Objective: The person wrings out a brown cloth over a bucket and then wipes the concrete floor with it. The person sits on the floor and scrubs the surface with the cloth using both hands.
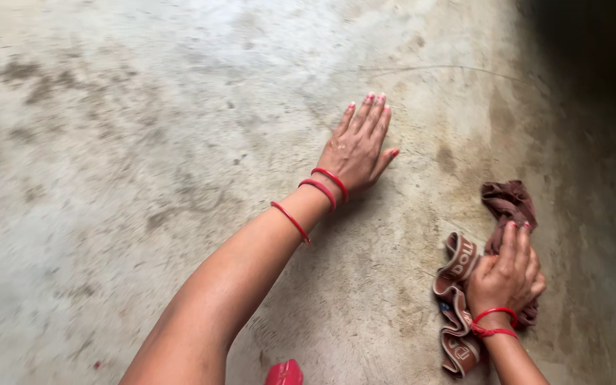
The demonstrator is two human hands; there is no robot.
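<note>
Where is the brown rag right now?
In the head view, the brown rag lies on the concrete floor at the lower right, bunched under the right hand. The left hand rests flat on the floor farther left.

My left hand (358, 146) lies flat, palm down, fingers straight and close together, thumb out to the side, with my left arm stretched long and nearly straight ahead. My right hand (507, 274) sits nearer to me, palm down, fingers bent and pressing downward, wrist slightly raised.
</note>
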